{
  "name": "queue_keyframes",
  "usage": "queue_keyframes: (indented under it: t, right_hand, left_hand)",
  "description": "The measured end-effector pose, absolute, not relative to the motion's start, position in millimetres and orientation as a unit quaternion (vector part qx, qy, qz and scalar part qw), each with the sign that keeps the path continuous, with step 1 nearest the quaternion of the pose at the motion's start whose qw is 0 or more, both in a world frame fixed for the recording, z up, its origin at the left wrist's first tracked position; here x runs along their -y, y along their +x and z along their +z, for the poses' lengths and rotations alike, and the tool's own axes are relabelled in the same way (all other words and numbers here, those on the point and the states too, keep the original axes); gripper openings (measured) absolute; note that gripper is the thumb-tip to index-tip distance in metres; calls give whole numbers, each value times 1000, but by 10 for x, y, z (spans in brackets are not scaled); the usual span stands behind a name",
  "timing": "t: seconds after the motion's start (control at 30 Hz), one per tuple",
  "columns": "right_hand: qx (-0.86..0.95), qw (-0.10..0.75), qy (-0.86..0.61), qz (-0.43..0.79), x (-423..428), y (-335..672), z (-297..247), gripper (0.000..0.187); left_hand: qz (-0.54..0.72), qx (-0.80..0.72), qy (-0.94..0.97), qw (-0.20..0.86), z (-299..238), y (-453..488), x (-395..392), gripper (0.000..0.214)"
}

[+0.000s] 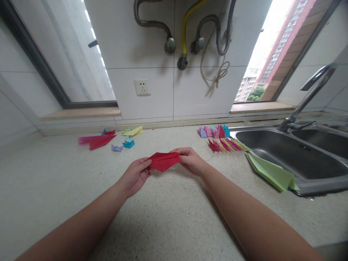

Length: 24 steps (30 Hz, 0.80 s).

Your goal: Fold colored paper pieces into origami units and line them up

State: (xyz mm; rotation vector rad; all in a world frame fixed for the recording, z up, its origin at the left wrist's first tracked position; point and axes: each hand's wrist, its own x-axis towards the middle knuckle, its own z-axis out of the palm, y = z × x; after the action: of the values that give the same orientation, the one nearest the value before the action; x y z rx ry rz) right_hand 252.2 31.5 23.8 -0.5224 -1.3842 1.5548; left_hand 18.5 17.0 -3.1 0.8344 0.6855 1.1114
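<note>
Your left hand (137, 176) and right hand (190, 161) pinch opposite ends of the folded red paper (164, 160), held over the tabletop (160, 221), its facing side plain red. Beyond your left hand sit a blue boat (128, 144) and a lilac boat (116, 148). To your right, a green plane (272, 172) lies across the rim of the sink (323, 186), near a row of colourful folded papers (225, 145).

No text, label, brand, number or sign can be read anywhere here.

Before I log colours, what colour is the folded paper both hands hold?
The folded paper is red, clearest in the head view.
</note>
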Motion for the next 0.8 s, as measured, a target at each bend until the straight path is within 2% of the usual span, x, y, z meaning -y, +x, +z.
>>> queue_keyframes:
  t: [0.13,0.3,0.8]
  right_hand:
    - [559,478,-212,644,-331,2533,231,3]
    - [554,475,-206,651,-344,2540,215,5]
    - [491,541,-222,645,-418,2546,116,11]
  left_hand:
    - [504,-313,374,713,-50,184,-178,23]
    - [506,-309,370,715,-49,183,-176,24]
    - [523,-317,355,707,-64,202,-182,19]
